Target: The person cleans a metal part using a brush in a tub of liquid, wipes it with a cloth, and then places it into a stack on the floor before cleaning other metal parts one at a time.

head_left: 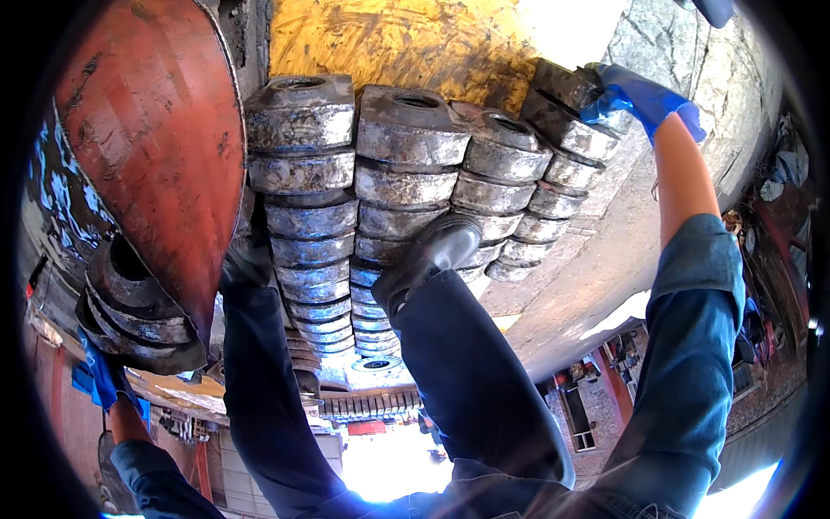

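Note:
My right hand (638,97), in a blue glove, is stretched out to the far right. Its fingers are closed on the end of a dark, greasy metal block (564,85) at the top of the rightmost row. At the left edge my gloved left hand (105,374) grips the outer edge of a small stack of curved metal blocks (143,303); the blocks partly hide its fingers. The top block there has a round hole. Between my hands run several tight rows of worn metal blocks (311,125), the end ones with round holes in their faces.
A large red curved metal panel (160,130) rises at the left, by the small stack. A scuffed yellow surface (389,39) lies beyond the rows, with worn grey floor (666,52) at the right. My black boot (432,259) overlaps the middle rows.

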